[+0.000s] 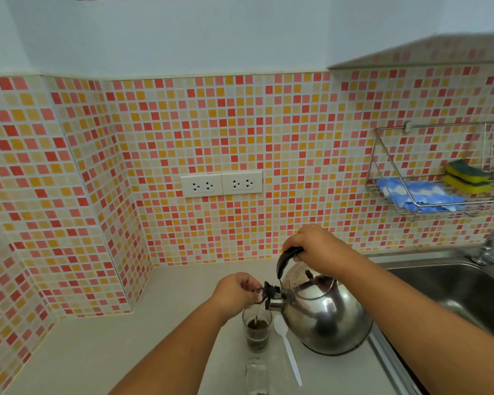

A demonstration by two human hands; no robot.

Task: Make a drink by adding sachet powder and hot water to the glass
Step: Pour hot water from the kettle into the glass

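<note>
At six o'clock, the right hand point(317, 248) grips the black handle of a tilted shiny steel kettle point(322, 317). The left hand point(237, 293) holds its spout cap point(261, 293) open at nine o'clock. Water streams into a clear glass of brown liquid point(256, 330). A white plastic spoon point(288, 352) lies at the glass's three o'clock.

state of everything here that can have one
kettle: tilted, pouring
spout cap: held open by left hand
right hand: grip shut on kettle handle
glass: upright, partly filled, dark liquid
spoon: lying on counter, unused
sockets: nothing plugged in
</note>
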